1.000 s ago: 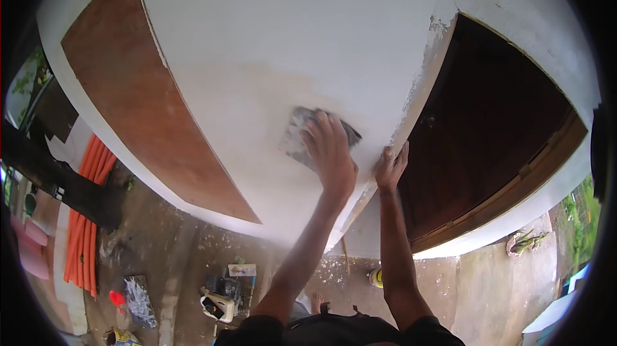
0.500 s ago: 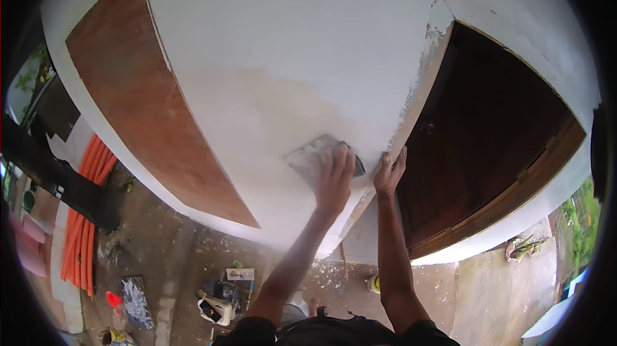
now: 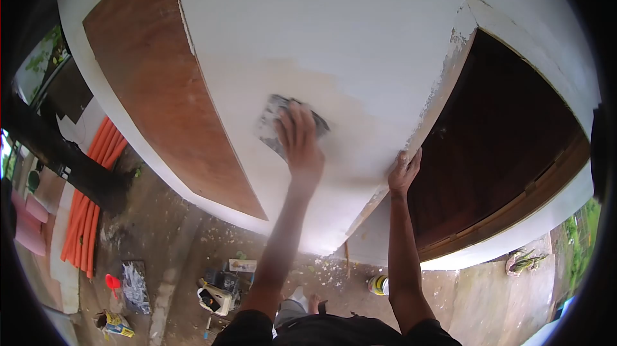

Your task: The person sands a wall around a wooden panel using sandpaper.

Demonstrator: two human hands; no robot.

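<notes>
A dark grey, white-smeared sanding pad (image 3: pixel 273 115) lies against the white wall (image 3: pixel 257 25), blurred by motion. My left hand (image 3: pixel 301 143) is on the pad, its fingers bent over it and hiding part of it. A beige patch (image 3: pixel 308 79) shows on the wall above and around the pad. To the right, my right hand (image 3: pixel 405 171) rests on the wall's corner beside the dark door opening (image 3: pixel 495 134), with fingers pointing up and spread around the edge. Rough, chipped material runs up that corner above my right hand.
A brown panel (image 3: pixel 154 82) is set in the wall at left. Orange pipes (image 3: pixel 90 201), a smeared board (image 3: pixel 135 287), a white container (image 3: pixel 215 299) and a can (image 3: pixel 378 285) are on the ground. A potted plant (image 3: pixel 522 262) stands at lower right.
My left hand and the pad have moved up and left across the wall. My right hand stays on the corner. The view has shifted slightly.
</notes>
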